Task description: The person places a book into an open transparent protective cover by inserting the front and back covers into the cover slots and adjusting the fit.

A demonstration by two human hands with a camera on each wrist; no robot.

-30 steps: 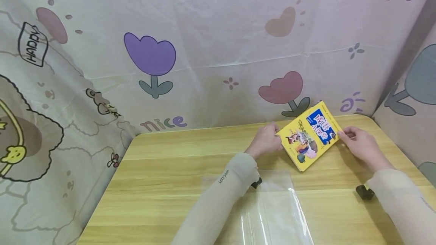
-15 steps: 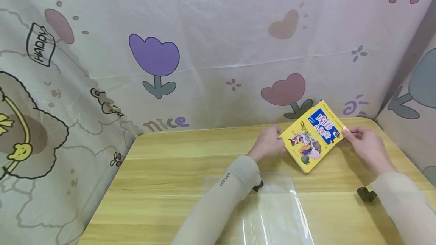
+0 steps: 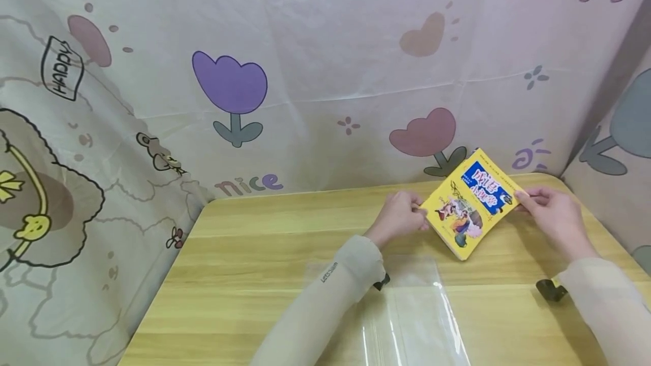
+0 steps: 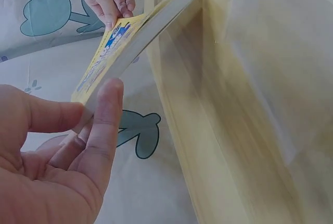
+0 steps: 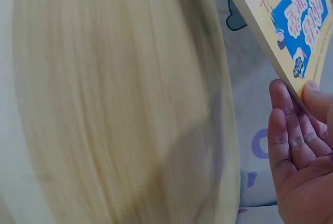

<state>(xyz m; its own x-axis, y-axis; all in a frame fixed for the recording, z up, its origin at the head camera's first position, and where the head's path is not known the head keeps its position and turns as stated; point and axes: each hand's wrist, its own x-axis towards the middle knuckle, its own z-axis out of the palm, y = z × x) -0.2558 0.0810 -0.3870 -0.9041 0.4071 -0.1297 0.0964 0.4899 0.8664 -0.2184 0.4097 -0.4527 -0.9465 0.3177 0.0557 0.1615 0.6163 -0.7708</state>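
Note:
A yellow book (image 3: 460, 208) with a blue title panel and a cartoon picture is held tilted above the back right of the table, its cover facing the head camera. My left hand (image 3: 402, 214) pinches its left corner; in the left wrist view the thumb lies on the cover side and the fingers (image 4: 106, 114) are behind the page block. At the opposite corner my right hand (image 3: 556, 219) grips the book between thumb and fingers, the thumb pressing the cover in the right wrist view. The cover bends slightly near the right thumb.
A clear plastic sleeve (image 3: 407, 315) lies flat on the wooden table (image 3: 239, 264), partly under the left forearm. Printed fabric (image 3: 315, 72) hangs close behind the table's back edge and along both sides.
Both hands have shifted slightly to the right with the book between them. The book's right corner now bows a little more, and the plastic sleeve stays in place.

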